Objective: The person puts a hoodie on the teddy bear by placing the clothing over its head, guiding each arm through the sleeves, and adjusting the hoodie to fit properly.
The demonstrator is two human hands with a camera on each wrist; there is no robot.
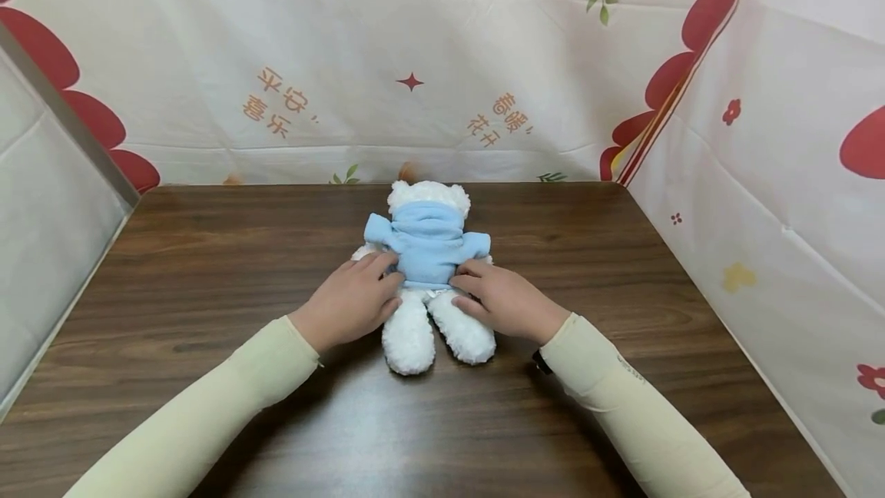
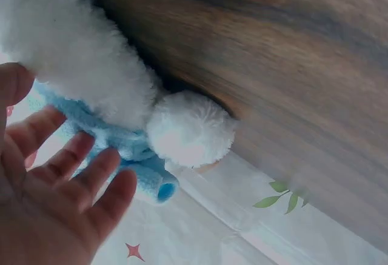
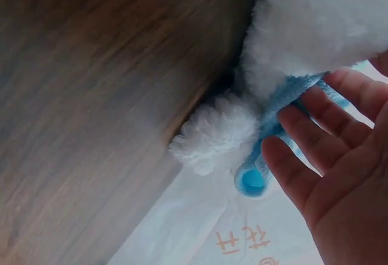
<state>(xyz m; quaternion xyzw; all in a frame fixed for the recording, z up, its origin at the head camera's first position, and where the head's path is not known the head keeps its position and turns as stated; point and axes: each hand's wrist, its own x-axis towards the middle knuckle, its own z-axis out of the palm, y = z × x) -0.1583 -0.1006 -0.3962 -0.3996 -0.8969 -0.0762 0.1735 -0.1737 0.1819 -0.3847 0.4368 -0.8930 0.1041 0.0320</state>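
Observation:
A white plush bear point(image 1: 409, 340) lies on the table, legs toward me and rounded ears at the far end. Over its front lies a small light blue shirt point(image 1: 429, 248), bunched near the head and covering the face area. Both wrist views show hollow sleeves point(image 2: 159, 183) point(image 3: 250, 180), with the bear's fluffy arms outside them. At the shirt's lower left edge, my left hand point(image 1: 349, 302) touches the fabric with extended, slightly bent fingers. My right hand point(image 1: 515, 302) touches the lower right edge likewise, its thumb by the bear's leg.
The brown wooden table point(image 1: 207, 267) spreads around the bear. A printed white cloth point(image 1: 346, 44) with red scalloped edging hangs behind it, and another printed cloth point(image 1: 781, 198) runs along the right side. Pale sleeves cover both forearms.

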